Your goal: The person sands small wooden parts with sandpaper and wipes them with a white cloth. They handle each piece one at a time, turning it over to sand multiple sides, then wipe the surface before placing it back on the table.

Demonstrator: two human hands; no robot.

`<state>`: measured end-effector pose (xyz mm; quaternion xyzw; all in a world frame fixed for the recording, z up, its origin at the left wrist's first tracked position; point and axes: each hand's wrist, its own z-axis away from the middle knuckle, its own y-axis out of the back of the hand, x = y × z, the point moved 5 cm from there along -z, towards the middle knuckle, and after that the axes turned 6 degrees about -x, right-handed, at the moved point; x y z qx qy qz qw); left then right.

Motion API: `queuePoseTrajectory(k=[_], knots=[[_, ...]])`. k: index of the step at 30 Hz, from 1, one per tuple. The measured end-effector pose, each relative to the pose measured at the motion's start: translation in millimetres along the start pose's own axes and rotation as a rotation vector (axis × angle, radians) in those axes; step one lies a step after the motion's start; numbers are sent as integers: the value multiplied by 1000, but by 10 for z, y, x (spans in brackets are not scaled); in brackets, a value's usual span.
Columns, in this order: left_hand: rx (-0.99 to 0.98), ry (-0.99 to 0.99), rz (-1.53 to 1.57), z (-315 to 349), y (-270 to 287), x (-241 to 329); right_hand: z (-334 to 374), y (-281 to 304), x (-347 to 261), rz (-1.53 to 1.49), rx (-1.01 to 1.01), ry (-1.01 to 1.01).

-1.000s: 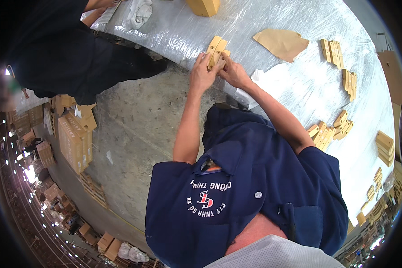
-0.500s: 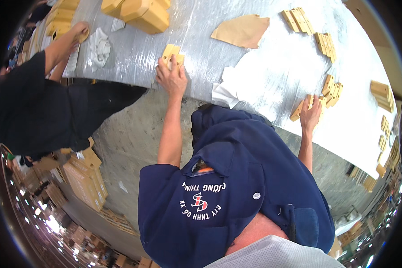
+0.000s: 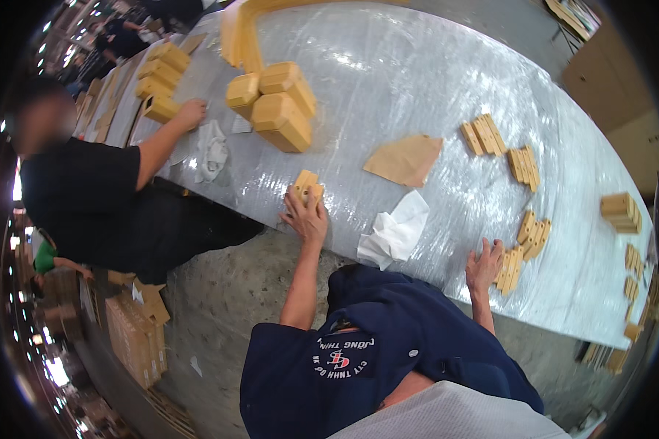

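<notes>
My left hand (image 3: 307,222) is closed round a few small yellow wooden blocks (image 3: 307,180) with dark holes, lying on the table near its front edge. Its fingers partly cover them. Farther right, my right hand (image 3: 483,268) is open, fingers apart, just left of a group of similar drilled wooden strips (image 3: 509,271); it holds nothing. Another cluster of strips (image 3: 534,235) lies directly beyond that group. Between my hands rests a crumpled white cloth or paper (image 3: 395,230), with a brown sheet of paper (image 3: 405,160) behind it.
Film covers the long table (image 3: 447,80). Large yellow wooden blocks (image 3: 282,121) stand at the back left. More strip groups (image 3: 483,134) and a stack (image 3: 622,213) lie to the right. A co-worker (image 3: 88,190) stands left, near a white rag (image 3: 212,151). Cardboard boxes (image 3: 135,340) sit on the floor.
My right hand has come off the wooden strips and now sits left of them. My left hand remains on its blocks. The whole view has shifted, showing more of the table's far side.
</notes>
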<state>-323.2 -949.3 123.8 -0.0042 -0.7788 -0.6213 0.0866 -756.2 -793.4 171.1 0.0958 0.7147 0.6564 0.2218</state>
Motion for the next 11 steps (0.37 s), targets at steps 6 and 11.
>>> queuePoseTrajectory(k=[6,11], knots=[[-101,-66,10,361,-17,259,-503,-306,-877,-368,-106,365],[-87,-32,228,339,-422,91,-148,-618,-1705,-256,-485,733]])
